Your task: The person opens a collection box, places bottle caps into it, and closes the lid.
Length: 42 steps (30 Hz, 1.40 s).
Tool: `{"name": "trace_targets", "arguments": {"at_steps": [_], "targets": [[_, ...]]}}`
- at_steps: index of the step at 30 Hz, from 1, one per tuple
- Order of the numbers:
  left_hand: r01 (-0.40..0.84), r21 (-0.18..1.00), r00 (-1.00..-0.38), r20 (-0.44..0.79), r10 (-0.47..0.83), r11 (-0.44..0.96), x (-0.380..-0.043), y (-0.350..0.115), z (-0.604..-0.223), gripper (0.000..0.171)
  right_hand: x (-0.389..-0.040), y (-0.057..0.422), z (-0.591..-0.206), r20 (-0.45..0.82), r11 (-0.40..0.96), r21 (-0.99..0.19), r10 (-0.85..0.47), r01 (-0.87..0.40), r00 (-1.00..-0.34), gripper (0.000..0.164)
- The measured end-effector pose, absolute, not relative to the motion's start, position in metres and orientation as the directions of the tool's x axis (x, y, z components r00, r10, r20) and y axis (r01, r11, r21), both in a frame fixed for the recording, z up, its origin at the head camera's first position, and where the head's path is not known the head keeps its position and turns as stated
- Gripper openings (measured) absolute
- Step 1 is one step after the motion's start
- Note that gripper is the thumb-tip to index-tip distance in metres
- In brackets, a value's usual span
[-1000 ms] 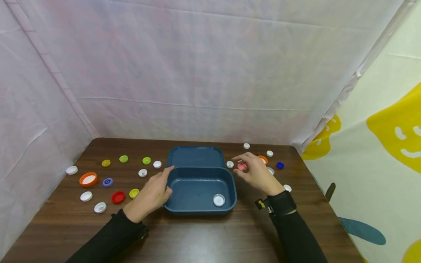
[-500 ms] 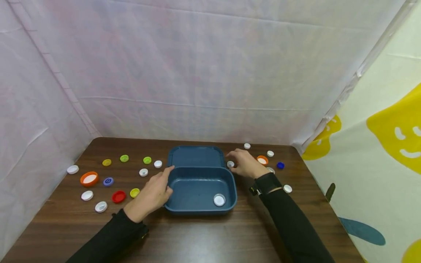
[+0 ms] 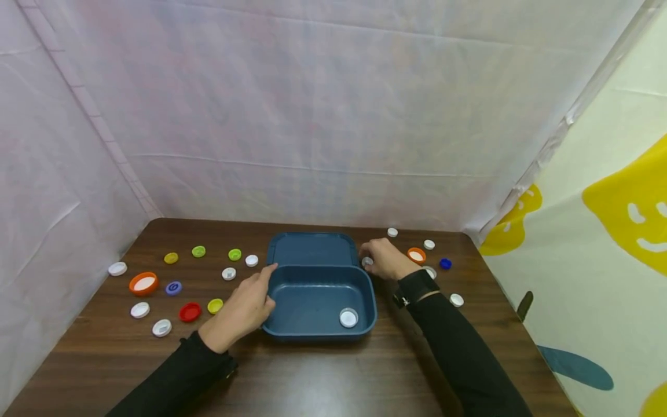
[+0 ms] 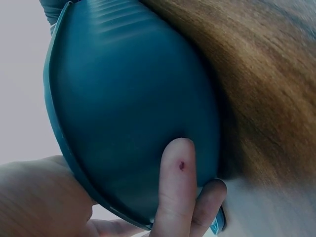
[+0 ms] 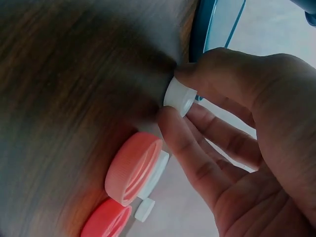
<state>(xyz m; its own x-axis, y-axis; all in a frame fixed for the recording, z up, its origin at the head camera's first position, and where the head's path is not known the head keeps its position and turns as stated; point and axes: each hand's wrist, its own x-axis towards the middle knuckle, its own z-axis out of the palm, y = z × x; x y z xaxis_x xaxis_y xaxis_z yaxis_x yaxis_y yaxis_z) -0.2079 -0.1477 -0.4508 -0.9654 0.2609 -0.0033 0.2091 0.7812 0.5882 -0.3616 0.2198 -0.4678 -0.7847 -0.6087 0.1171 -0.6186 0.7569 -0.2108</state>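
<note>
My right hand (image 3: 384, 259) is beside the lid's right edge. Its thumb and index finger pinch a small white bottle cap (image 5: 178, 96), seen in the right wrist view close over the wood. A pink cap (image 5: 132, 169) lies near those fingers; the hand hides it in the head view. My left hand (image 3: 244, 307) holds the left wall of a dark blue lidded box (image 3: 312, 334), fingers against the outer wall in the left wrist view. The box's lid (image 3: 311, 248) is folded back behind it. One white cap (image 3: 348, 318) lies inside, toward the front right.
On the left lie several loose caps, including an orange one (image 3: 143, 284), a red one (image 3: 190, 312) and a blue one (image 3: 173, 288). More caps lie on the right, among them another orange one (image 3: 416, 255) and a dark blue one (image 3: 445, 263). White sheeting (image 3: 312, 116) rises behind the table.
My right hand has moved left from beside the pink cap to the white cap by the lid, and its fingers have closed on it. The left hand has stayed at the box.
</note>
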Motion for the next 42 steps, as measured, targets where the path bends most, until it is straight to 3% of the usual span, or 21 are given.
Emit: {"name": "trace_targets", "arguments": {"at_steps": [13, 24, 32, 42], "targets": [[0.211, 0.59, -0.966, 0.004, 0.259, 0.779, -0.208, -0.148, -0.451, 0.081, -0.353, 0.221, -0.464, 0.132, 0.781, -0.233, -0.565, -0.579, -0.815, 0.017], [0.207, 0.589, -0.967, 0.001, 0.256, 0.781, -0.208, -0.147, -0.452, 0.08, -0.334, 0.222, -0.448, 0.237, 0.781, -0.235, -0.531, -0.579, -0.813, 0.016], [0.207, 0.584, -0.968, 0.004, 0.253, 0.785, -0.208, -0.147, -0.452, 0.079, -0.31, 0.214, -0.432, 0.29, 0.767, -0.273, -0.51, -0.581, -0.81, 0.018], [0.207, 0.593, -0.967, 0.004, 0.253, 0.779, -0.209, -0.147, -0.453, 0.078, -0.266, 0.19, -0.425, 0.386, 0.709, -0.299, -0.522, -0.639, -0.76, 0.026]]}}
